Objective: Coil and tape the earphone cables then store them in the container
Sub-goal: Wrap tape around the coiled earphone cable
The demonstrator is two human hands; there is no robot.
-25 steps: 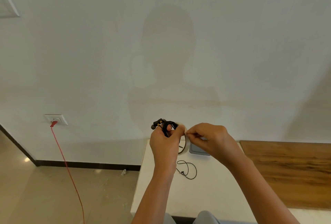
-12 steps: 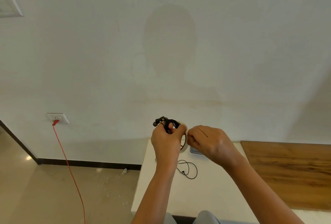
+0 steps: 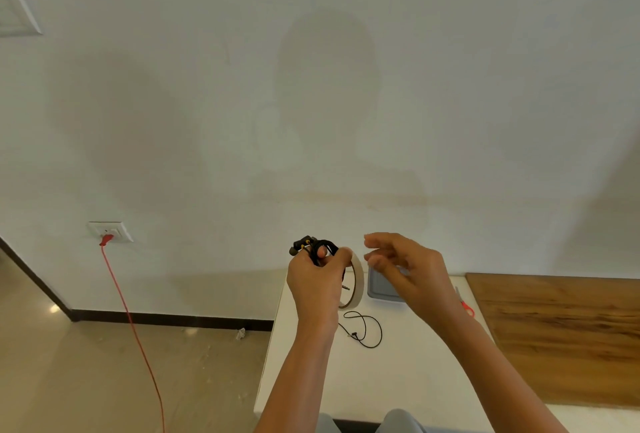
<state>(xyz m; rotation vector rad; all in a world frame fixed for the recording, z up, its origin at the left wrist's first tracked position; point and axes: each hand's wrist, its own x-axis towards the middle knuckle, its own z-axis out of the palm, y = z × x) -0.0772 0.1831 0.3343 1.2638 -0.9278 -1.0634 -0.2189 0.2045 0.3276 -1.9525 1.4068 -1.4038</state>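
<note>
Centre frame — left hand (image 3: 317, 285) grips coiled earphone cable (image 3: 317, 247) and tape roll (image 3: 356, 280). Right hand (image 3: 408, 269) beside, fingers loose, empty. Second cable (image 3: 367, 330) on white table (image 3: 346, 380) below; grey container (image 3: 381, 288) behind.

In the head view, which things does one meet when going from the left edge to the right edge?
Wall socket, left hand gripping coiled earphones, tape roll, right hand, red scissors, wooden surface.
</note>
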